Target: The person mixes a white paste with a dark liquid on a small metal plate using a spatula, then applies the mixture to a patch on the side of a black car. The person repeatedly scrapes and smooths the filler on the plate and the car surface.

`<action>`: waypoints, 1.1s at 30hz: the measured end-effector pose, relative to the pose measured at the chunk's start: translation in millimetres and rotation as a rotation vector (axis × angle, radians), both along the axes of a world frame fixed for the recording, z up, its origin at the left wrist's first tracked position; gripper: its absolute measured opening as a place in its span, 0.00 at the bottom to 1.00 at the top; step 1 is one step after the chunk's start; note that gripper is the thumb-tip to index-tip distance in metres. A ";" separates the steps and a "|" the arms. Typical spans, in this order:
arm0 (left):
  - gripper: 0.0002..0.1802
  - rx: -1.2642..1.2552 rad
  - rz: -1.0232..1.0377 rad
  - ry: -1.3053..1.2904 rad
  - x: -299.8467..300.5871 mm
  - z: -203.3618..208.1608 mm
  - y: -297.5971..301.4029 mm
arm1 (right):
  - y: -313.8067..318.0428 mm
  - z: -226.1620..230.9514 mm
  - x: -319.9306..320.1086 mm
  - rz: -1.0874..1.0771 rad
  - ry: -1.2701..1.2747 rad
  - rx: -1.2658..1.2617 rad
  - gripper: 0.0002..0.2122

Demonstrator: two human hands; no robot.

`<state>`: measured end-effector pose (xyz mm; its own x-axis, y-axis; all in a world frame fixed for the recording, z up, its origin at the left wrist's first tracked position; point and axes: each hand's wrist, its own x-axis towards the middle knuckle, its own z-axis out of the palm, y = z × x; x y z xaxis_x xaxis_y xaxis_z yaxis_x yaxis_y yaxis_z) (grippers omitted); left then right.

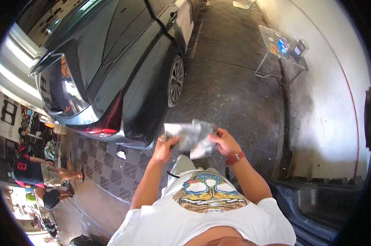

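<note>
A grey-white sheet (187,134) hangs between both hands, at 6 o'clock just below the view's middle, its material blurred. It looks light, limp and easily creased; opposite edges seem the best places to hold. The left hand (164,147) pinches its 9 o'clock edge under the thumb; the right hand (225,143), above a red wristband (235,158), pinches the 3 o'clock side. Farther out, a dark car (132,78) fills 10 to 12 o'clock, and a bench (271,57) bearing cans (283,44) stands between 1 and 2.
</note>
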<state>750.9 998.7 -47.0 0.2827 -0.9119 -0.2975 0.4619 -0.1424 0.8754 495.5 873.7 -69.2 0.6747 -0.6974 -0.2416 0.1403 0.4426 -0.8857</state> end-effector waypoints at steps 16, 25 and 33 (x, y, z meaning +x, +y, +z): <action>0.21 -0.098 -0.464 -0.291 -148.1 -20.6 -356.2 | -243.3 -47.1 -157.9 -0.881 0.916 -0.401 0.19; 0.25 0.113 -0.611 0.491 -203.2 4.4 -529.2 | -380.5 6.8 -145.4 -0.878 -0.462 0.431 0.22; 0.24 -0.284 -0.475 -0.779 -243.2 22.0 -629.1 | -489.3 12.4 -192.1 -1.031 -0.275 0.284 0.18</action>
